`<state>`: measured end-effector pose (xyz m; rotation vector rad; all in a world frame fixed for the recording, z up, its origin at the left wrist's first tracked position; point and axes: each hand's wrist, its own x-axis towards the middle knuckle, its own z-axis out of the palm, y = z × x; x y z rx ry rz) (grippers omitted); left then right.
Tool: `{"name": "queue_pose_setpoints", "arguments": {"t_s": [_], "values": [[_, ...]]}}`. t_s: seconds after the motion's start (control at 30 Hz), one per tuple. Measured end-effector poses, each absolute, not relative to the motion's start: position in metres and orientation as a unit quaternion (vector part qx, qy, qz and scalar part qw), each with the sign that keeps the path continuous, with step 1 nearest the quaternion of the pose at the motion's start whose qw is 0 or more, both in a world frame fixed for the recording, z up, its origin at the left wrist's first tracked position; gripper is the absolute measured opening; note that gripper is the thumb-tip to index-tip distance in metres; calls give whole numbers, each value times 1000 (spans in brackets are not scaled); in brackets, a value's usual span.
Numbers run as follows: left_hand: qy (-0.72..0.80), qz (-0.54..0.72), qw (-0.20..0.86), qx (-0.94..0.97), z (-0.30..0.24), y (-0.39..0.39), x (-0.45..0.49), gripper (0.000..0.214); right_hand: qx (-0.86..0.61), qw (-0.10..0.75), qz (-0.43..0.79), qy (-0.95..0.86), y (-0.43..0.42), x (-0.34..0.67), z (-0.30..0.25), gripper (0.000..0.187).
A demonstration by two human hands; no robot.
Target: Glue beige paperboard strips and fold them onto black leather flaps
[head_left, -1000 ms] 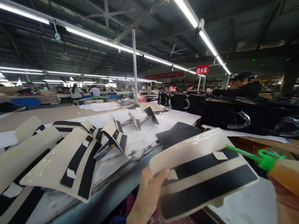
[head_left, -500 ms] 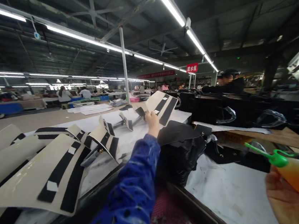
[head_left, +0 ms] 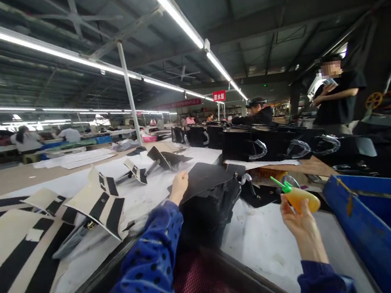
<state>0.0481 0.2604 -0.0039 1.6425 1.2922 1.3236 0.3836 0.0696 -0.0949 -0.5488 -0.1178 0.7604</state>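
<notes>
My left hand is closed at the left edge of a black leather panel, which tops a stack of black pieces. What its fingers grip, if anything, is hidden. In my right hand, raised over the white-covered bench, is a squeeze bottle of amber liquid with a green nozzle pointing up and left. Cream panels with black strips lie and stand on the left, some bent. Behind my left hand stands a dark folded panel.
Black bags with plastic-wrapped handles line the back right. A blue bin stands at the right. Black pieces with metal fittings lie behind the bottle. A person in black stands further back, and others sit in the distance.
The view has turned right. The cream panel with black strips in my left hand no longer shows there; that hand is lower, beside the stack. The bottle is fully in view now.
</notes>
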Motion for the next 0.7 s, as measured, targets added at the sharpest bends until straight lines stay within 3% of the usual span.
{"name": "queue_pose_setpoints", "arguments": {"t_s": [0.33, 0.7], "values": [[495, 342, 221, 767, -15, 240, 42, 30, -215, 868, 445, 45, 156, 369, -137, 33], [480, 250, 337, 771, 17, 271, 23, 27, -134, 902, 408, 37, 206, 372, -133, 33]]}}
